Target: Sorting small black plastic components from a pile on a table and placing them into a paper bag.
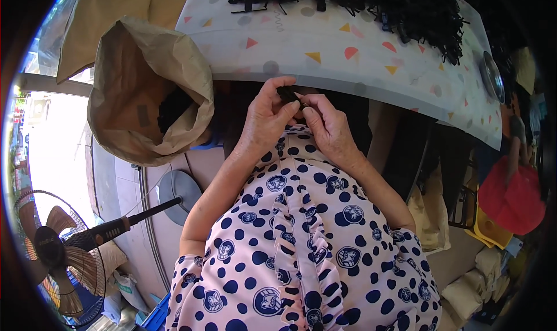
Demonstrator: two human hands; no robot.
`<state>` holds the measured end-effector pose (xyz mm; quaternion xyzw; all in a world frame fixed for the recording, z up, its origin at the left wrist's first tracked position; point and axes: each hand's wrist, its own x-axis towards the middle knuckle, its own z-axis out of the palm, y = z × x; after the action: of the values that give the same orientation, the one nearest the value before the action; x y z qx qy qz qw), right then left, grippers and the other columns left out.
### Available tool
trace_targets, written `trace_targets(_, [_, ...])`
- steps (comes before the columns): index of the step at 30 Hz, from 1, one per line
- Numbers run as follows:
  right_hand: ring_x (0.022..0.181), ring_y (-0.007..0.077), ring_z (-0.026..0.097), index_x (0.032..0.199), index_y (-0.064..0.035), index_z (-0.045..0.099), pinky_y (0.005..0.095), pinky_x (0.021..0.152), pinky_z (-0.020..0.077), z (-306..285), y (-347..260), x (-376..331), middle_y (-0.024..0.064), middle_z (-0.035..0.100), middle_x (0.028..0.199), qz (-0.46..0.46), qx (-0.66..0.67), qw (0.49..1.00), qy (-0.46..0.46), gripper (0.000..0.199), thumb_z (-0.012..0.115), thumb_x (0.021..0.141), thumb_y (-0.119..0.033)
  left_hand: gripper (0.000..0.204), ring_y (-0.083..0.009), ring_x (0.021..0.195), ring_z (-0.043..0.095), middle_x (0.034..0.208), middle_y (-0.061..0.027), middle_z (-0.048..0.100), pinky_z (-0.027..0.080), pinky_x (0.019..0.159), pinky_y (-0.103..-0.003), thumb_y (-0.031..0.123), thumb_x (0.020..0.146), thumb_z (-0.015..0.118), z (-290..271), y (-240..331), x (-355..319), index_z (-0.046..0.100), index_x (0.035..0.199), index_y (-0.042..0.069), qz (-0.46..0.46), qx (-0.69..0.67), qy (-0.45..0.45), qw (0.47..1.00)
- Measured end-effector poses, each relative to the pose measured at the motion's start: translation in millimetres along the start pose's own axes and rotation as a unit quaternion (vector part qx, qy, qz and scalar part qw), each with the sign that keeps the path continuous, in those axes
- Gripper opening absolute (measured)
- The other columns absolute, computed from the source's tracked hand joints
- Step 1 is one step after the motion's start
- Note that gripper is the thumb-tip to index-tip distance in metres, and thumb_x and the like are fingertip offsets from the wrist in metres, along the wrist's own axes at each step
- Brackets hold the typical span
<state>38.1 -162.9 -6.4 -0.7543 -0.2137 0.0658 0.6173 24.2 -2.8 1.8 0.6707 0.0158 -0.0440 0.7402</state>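
Note:
Just in front of the table's near edge, my two hands meet over a small black piece (pixel 286 93), too small and covered to name further. My left hand (pixel 270 111) pinches it between thumb and fingers. Close beside, the thumb and forefinger of my right hand (pixel 328 125) are pressed together at its right end. A large heap of similar-looking black pieces (pixel 371 3) with thin strands lies at the back of the patterned tabletop (pixel 325 46). To the left stands an open brown paper sack (pixel 145 49) with something black (pixel 172 111) inside.
A standing fan (pixel 55 244) is at the lower left, near a round grey base (pixel 177 194). A round metal dish (pixel 492 77) sits at the table's right edge. Further right are a red bag (pixel 510 194), a yellow container (pixel 490 229) and pale sacks (pixel 467 290).

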Motion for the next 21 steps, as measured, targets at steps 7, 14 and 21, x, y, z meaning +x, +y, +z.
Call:
trace_targets(7, [0.062, 0.0069, 0.049, 0.109, 0.0011, 0.056, 0.0219, 0.058, 0.0428, -0.5, 3.9, 3.3, 0.0041, 0.058, 0.073, 0.014, 0.001, 0.998, -0.053, 0.019, 0.047, 0.098, -0.012, 0.04, -0.0096, 0.076, 0.062, 0.094, -0.0054, 0.062, 0.047, 0.06, -0.018, 0.0, 0.088, 0.06, -1.4, -4.3, -2.2, 0.045, 0.125, 0.005, 0.0, -0.042, 0.036, 0.998])
trace_targets(14, [0.06, 0.0072, 0.046, 0.105, -0.0005, 0.053, 0.023, 0.054, 0.0399, -3.5, -1.3, 4.6, 0.0024, 0.051, 0.068, 0.012, -0.003, 1.0, 0.007, 0.019, 0.045, 0.1, -0.017, 0.034, -0.0079, 0.069, 0.059, 0.085, -0.0021, 0.058, 0.045, 0.056, -0.018, -0.002, 0.087, 0.058, -2.1, -6.1, -4.1, 0.045, 0.117, 0.006, 0.001, -0.009, 0.044, 0.999])
trace_targets(21, [0.059, 0.0238, 0.06, 0.1, 0.0003, 0.052, 0.0316, 0.056, 0.0468, 2.7, -4.1, 8.3, 0.0158, 0.059, 0.069, 0.026, -0.005, 0.998, -0.057, 0.016, 0.047, 0.098, -0.014, 0.03, -0.0107, 0.063, 0.056, 0.074, -0.008, 0.058, 0.048, 0.057, -0.026, -0.004, 0.083, 0.059, 2.2, -2.8, -9.0, 0.044, 0.108, 0.004, 0.008, 0.165, 0.012, 0.986])
